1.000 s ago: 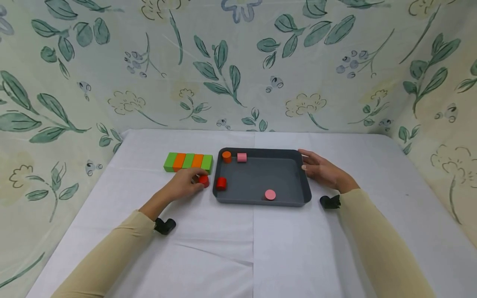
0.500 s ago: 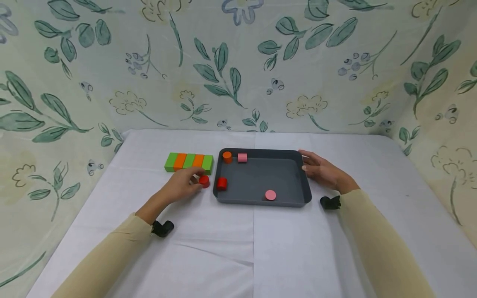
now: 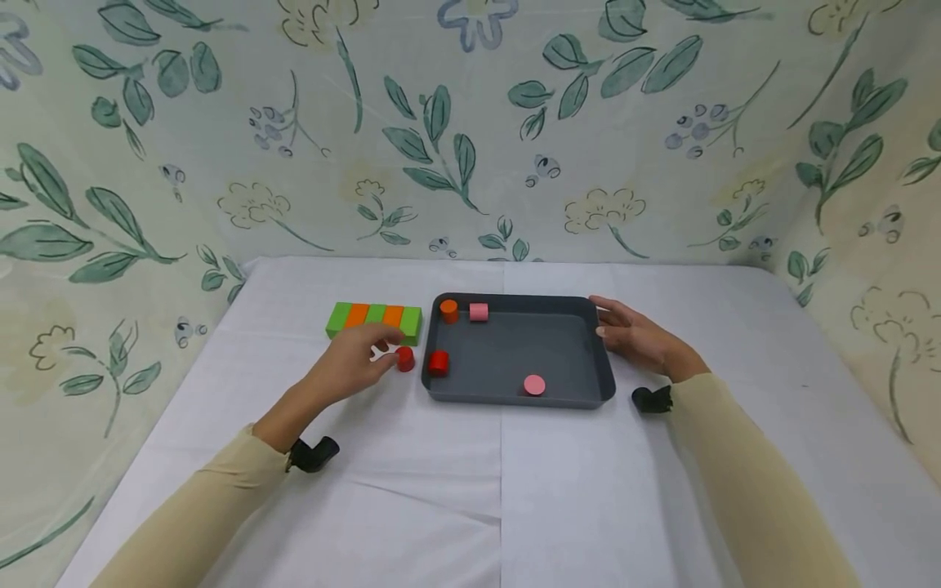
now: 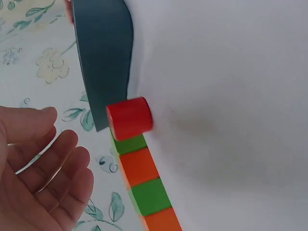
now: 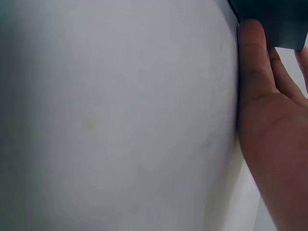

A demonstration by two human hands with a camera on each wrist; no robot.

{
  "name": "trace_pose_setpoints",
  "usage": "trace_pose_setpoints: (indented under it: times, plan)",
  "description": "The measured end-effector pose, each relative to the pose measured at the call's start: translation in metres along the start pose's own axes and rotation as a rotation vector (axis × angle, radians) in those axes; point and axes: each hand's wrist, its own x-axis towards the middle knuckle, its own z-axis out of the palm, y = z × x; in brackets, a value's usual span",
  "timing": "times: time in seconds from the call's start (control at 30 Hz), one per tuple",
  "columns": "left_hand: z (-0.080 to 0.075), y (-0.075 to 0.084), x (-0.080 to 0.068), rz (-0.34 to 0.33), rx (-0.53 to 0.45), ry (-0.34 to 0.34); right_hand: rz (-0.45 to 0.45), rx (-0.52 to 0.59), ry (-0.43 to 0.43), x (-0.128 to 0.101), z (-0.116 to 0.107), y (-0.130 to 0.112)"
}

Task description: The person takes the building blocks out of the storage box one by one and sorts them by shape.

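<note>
My left hand (image 3: 351, 359) relaxed, released, just beside small red wooden cylinder (image 3: 405, 358) | my right hand (image 3: 634, 337) flat, grasping nothing, touching dark grey plastic tray (image 3: 604, 359) rim

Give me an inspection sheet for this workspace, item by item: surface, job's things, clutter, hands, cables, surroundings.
Surface: white cloth on the table, with creases.
Job's things: red cylinder on the cloth beside the grey tray; tray holds a red cylinder, an orange one and two pink ones.
Clutter: row of green and orange blocks behind the left hand.
Hands: left hand open, just off the red cylinder; right hand flat against the tray's right side.
Cables: nothing seen.
Surroundings: floral fabric backdrop on three sides.
</note>
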Motion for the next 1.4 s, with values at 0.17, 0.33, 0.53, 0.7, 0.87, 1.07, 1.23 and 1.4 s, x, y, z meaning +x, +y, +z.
trace_pose_setpoints:
  times: [0.17, 0.33, 0.53, 0.7, 0.87, 1.07, 1.23, 1.4]
  plan:
    - [0.001, 0.010, 0.002, 0.047, -0.016, -0.008, -0.003, -0.010, 0.005, -0.002, 0.002, 0.000]
    - [0.003, 0.018, 0.004, 0.049, -0.012, -0.034, -0.002, -0.014, 0.006, -0.002, 0.002, 0.000]
    - [0.008, 0.025, 0.009, 0.079, -0.028, -0.058, -0.002, -0.018, 0.008, 0.000, 0.002, 0.001]
    - [0.016, 0.030, 0.016, 0.117, 0.025, -0.120, -0.001, -0.017, 0.014, 0.001, 0.002, 0.002]
    - [0.025, 0.031, 0.025, 0.129, 0.135, -0.204, -0.007, -0.016, 0.013, 0.000, 0.002, 0.004]
    - [0.030, 0.034, 0.033, 0.148, 0.242, -0.239, -0.010, -0.013, 0.010, -0.001, 0.002, 0.003]
    - [0.033, 0.034, 0.036, 0.172, 0.300, -0.259, -0.018, -0.003, 0.000, -0.002, 0.003, 0.000]
    - [0.036, 0.035, 0.038, 0.181, 0.306, -0.287, -0.015, 0.005, -0.001, -0.002, 0.004, -0.001]
